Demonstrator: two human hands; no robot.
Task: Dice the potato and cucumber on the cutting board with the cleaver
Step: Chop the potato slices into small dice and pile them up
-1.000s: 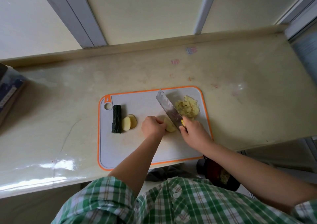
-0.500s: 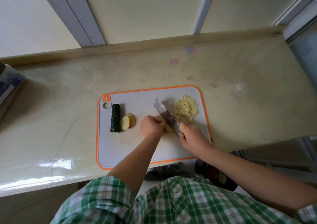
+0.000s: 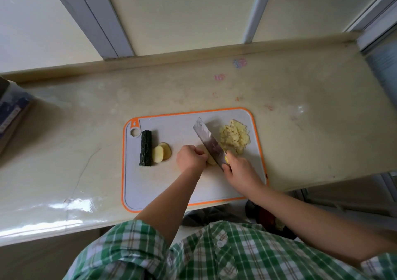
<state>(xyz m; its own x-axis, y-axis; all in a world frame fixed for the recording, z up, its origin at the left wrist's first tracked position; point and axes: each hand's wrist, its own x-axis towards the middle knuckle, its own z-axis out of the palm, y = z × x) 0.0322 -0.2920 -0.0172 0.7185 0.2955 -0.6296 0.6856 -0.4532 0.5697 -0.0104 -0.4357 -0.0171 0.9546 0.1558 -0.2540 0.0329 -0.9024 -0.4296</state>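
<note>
At the far left edge of the tabletop (image 3: 86,129) lies a dark blue box (image 3: 10,112); its print is too blurred to read. The grey cutting board (image 3: 163,185), rimmed in orange, sits at the near edge of the tabletop.

The left hand (image 3: 190,158) is knuckles-up with fingers curled, holding a potato piece (image 3: 210,161) down on the board. The right hand (image 3: 239,169) grips the handle of the cleaver (image 3: 209,143), whose blade slants away to the far left and stands against that piece, right beside the left fingers.

A heap of diced potato (image 3: 235,139) lies just right of the blade. At the board's left end the cucumber (image 3: 145,148) lies uncut, with two potato slices (image 3: 161,152) overlapping beside it. Both forearms reach out from a green checked shirt (image 3: 214,254).
</note>
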